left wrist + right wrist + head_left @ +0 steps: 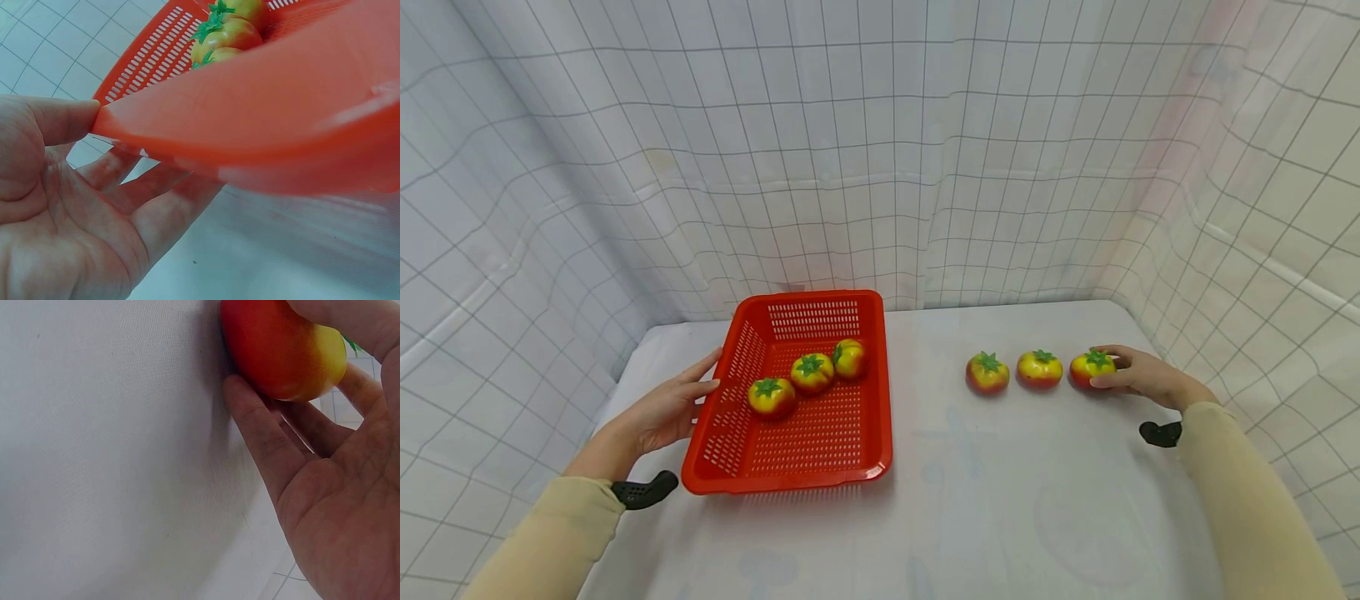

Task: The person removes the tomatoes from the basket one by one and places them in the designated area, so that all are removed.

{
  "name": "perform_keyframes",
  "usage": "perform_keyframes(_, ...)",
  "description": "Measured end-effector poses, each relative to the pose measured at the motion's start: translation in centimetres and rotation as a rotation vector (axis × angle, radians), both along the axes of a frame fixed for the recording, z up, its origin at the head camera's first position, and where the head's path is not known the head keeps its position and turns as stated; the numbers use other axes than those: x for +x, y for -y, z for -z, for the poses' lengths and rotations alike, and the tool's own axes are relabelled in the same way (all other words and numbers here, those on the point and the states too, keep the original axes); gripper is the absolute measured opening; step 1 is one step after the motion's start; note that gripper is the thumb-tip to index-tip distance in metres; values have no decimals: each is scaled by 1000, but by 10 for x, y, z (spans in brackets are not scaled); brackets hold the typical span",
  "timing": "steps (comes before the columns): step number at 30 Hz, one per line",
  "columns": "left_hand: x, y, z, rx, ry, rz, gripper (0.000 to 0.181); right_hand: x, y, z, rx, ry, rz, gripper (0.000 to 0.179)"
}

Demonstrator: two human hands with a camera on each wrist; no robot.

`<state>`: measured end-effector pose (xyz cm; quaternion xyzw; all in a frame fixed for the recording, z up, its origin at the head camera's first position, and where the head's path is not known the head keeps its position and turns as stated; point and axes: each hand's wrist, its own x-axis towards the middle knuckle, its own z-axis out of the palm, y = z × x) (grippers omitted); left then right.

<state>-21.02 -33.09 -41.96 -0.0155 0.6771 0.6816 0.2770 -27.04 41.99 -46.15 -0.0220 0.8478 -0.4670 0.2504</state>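
Note:
A red plastic basket [797, 482] with slotted sides stands on the left of the table, with 3 red-and-yellow toy tomatoes inside, one of them this green-leaved tomato [812, 372]. At its left side, my left hand [668, 410] holds the rim; the left wrist view shows the thumb on the rim [262, 140] and the other fingers underneath. To the right, 3 more tomatoes sit in a row on the table. My right hand [1142, 377] grips the rightmost tomato [1088, 367], thumb on the near side and fingers around it. In the right wrist view this tomato [281, 350] appears close to the tabletop.
Left of the gripped one are a middle tomato [1039, 371] and another tomato [987, 375]. The white table [1000, 500] is bounded at the back and sides by white grid-patterned cloth [895, 150].

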Motion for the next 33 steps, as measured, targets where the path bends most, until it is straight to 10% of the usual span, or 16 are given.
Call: perform_keyframes(33, 0, 0, -1, 0, -1, -1, 70, 4, -1, -3, -1, 5, -21, 92)
